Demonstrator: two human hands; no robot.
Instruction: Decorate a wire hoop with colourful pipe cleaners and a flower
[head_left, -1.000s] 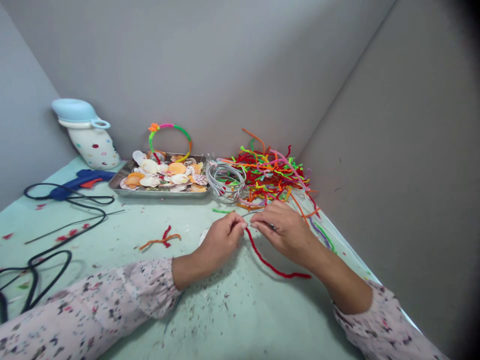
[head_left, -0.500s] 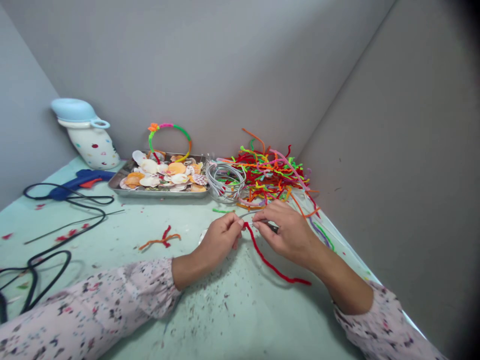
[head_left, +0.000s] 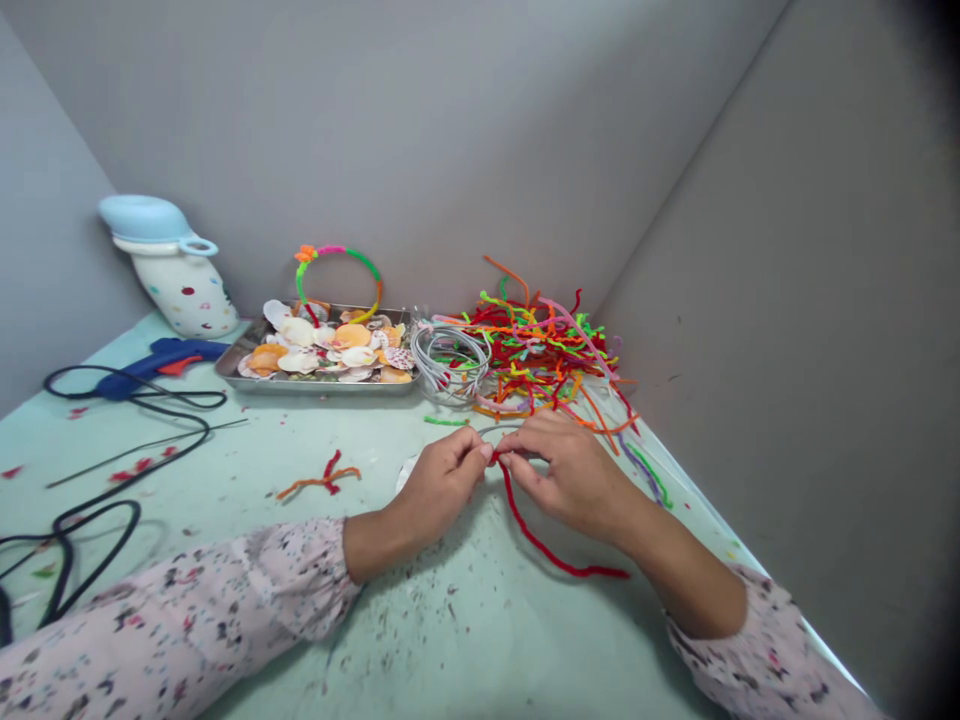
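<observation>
My left hand [head_left: 442,475] is closed, its thumb and forefinger pinching one end of a red pipe cleaner [head_left: 541,545]. The long tail of the pipe cleaner curves down and right above the table. My right hand [head_left: 570,465] is closed too, thumb and fingertips pinching the same pipe cleaner right beside the left fingertips. A thin grey wire [head_left: 491,430] arcs behind the hands; my fingers hide where it meets the pipe cleaner. Left of my left hand lies a small twisted orange-and-red pipe cleaner piece [head_left: 322,482].
A metal tray [head_left: 322,388] of seashells [head_left: 352,337] stands at the back, with a colourful ring [head_left: 364,262] upright on it. Coiled grey wire [head_left: 450,365] and heaped pipe cleaners [head_left: 540,345] sit to its right. A blue glue gun [head_left: 154,368], black cord [head_left: 202,432] and bottle [head_left: 180,285] are left.
My right hand has shifted slightly left, and its fingertips now meet the red pipe cleaner beside my left fingers. The loose tail has swung a little right.
</observation>
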